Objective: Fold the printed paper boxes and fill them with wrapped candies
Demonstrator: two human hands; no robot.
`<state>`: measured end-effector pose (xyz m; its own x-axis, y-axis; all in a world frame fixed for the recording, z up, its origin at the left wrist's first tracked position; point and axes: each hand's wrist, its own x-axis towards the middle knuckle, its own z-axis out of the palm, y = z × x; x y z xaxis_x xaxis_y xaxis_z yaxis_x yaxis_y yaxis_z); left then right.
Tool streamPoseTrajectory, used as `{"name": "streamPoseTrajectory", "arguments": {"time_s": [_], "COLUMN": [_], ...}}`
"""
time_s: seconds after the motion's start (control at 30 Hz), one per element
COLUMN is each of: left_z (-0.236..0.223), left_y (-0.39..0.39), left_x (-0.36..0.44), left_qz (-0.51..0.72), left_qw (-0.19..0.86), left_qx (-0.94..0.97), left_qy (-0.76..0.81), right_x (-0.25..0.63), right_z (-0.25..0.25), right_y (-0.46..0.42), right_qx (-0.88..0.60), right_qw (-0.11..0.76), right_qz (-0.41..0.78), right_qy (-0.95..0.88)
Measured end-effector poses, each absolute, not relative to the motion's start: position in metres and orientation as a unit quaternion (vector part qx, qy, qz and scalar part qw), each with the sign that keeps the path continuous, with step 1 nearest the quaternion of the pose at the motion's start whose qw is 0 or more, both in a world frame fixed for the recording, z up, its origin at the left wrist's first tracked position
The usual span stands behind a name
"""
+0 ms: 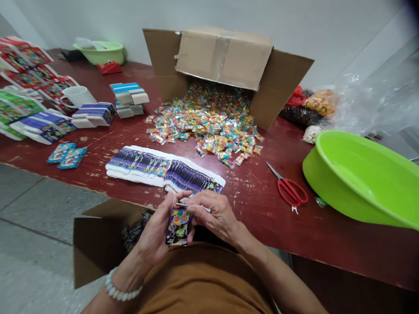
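Note:
A small purple candy box (178,226) with colourful print rests in my left hand (159,226), whose fingers and thumb close around its sides. At the box's top end, my right hand (211,213) pinches a white flap of it between thumb and fingers. Just beyond both hands lies a long overlapping row of flat purple boxes with white flaps (144,163) on the red table. Farther back, many small clear packets of coloured candy (212,126) spill from a cardboard box (225,56) tipped on its side.
Red-handled scissors (290,189) and a green basin (360,183) are to the right. An open carton (94,244) stands below the table's edge. At left are two blue boxes (68,155), a white mug (77,97) and stacks of flat boxes (46,124).

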<state>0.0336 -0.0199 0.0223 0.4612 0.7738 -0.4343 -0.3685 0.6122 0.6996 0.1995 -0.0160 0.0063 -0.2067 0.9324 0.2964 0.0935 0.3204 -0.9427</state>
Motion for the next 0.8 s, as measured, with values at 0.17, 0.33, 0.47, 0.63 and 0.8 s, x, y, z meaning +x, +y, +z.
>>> {"name": "streamPoseTrajectory", "arguments": {"time_s": [0.17,0.33,0.47,0.63,0.8], "left_z": [0.025,0.022,0.018,0.018,0.014], "left_y": [-0.022,-0.024,-0.021,-0.016,-0.016], "left_x": [0.038,0.039,0.034,0.028,-0.029], "left_qz": [0.369,0.394,0.391,0.416,0.457], "left_qw": [0.806,0.792,0.791,0.773,0.638], "left_qx": [0.252,0.257,0.238,0.234,0.353], "left_qy": [0.388,0.388,0.406,0.417,0.509], "right_x": [0.194,0.189,0.191,0.189,0.229], "right_z": [0.011,0.017,0.014,0.001,-0.015], "right_y": [-0.016,-0.013,-0.013,-0.019,-0.004], "right_qx": [-0.466,-0.424,-0.354,-0.33,-0.504], "right_qw": [0.433,0.448,0.469,0.443,0.402], "right_qz": [0.564,0.642,0.501,0.402,0.288], "right_qy": [-0.527,-0.456,-0.635,-0.73,-0.708]}}
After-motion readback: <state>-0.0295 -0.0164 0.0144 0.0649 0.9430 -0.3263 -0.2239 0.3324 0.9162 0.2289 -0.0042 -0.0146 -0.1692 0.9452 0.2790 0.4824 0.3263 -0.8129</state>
